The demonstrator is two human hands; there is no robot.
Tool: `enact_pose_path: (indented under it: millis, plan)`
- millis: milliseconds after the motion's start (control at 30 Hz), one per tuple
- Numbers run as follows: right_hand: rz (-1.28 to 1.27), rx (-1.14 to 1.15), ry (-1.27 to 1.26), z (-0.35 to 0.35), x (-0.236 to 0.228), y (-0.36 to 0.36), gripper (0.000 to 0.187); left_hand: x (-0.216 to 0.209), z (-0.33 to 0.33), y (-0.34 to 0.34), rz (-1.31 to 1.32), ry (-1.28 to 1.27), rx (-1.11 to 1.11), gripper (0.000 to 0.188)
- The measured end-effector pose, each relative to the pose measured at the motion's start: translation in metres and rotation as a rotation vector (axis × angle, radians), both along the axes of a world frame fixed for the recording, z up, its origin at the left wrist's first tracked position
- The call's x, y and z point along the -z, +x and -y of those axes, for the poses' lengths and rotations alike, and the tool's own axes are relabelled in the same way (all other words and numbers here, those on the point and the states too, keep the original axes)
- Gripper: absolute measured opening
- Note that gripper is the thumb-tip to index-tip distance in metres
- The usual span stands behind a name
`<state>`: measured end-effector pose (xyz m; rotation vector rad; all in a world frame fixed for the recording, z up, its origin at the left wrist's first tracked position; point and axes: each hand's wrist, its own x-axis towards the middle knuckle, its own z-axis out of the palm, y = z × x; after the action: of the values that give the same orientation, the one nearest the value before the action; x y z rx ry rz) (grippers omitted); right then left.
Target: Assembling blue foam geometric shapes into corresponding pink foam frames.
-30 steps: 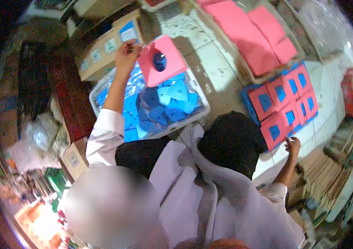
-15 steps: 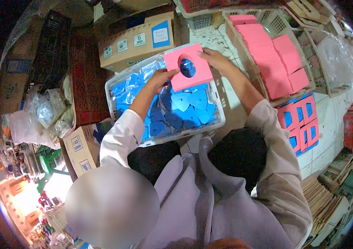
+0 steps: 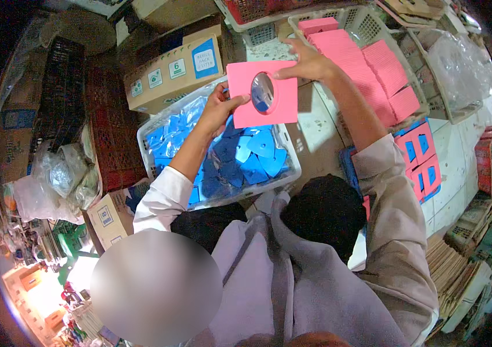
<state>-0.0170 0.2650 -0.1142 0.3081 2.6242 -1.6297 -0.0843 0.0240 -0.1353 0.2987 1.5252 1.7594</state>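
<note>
A pink square stack of foam-like sheets (image 3: 285, 107) with a round hole in the middle is held up over a white plastic basket (image 3: 297, 169). My left hand (image 3: 217, 113) grips its left edge, thumb on the front and fingers behind. At its upper right, my right hand (image 3: 309, 63) has its fingers spread away from the stack, while the thumb reaches to the upper right of the hole. Blue rounded-triangle pieces (image 3: 252, 147) fill the basket below, lying on clear plastic. The stack hides part of the basket's far side.
A cardboard box (image 3: 171, 69) stands beyond the basket. At the right, a crate (image 3: 367, 32) holds rows of pink pieces (image 3: 347, 63). Pink frames with blue centres (image 3: 419, 153) lie near my right arm. Plastic bags (image 3: 63, 176) sit at the left.
My right hand has opened from its grip on the stack's upper right corner, its fingers lifting up and away. The stack now faces me more squarely. The view has shifted slightly.
</note>
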Motion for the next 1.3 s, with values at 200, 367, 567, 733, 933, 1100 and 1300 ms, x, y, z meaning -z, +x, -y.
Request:
enact_pose_path:
  millis: [200, 367, 567, 733, 933, 1100, 1300]
  plan:
    - [-0.065, 0.222, 0.146, 0.039, 0.004, 0.017, 0.081, -0.004, 0.008, 0.011, 0.105, -0.023, -0.037, 0.041]
    - [-0.088, 0.124, -0.074, 0.035, 0.031, 0.007, 0.052, -0.004, 0.016, 0.008, 0.401, 0.095, -0.005, 0.049]
    - [-0.083, 0.085, -0.017, 0.052, 0.016, 0.008, 0.052, -0.008, 0.023, 0.016, 0.277, 0.107, 0.111, 0.042]
    - [-0.57, -0.323, 0.524, 0.037, 0.0, 0.009, 0.067, 0.006, 0.035, 0.003, -0.082, -0.101, 0.325, 0.045]
    - [-0.021, -0.603, 0.444, 0.012, -0.092, 0.049, 0.064, -0.051, -0.02, 0.037, -0.335, -0.019, 0.476, 0.06]
    - [-0.259, -0.302, 0.766, -0.087, -0.129, 0.057, 0.044, -0.069, -0.028, 0.01, -0.494, -0.025, 0.446, 0.09]
    - [-0.395, -0.085, 1.137, -0.245, -0.082, 0.007, 0.04, -0.097, 0.022, 0.014, -0.572, -0.393, 0.489, 0.082]
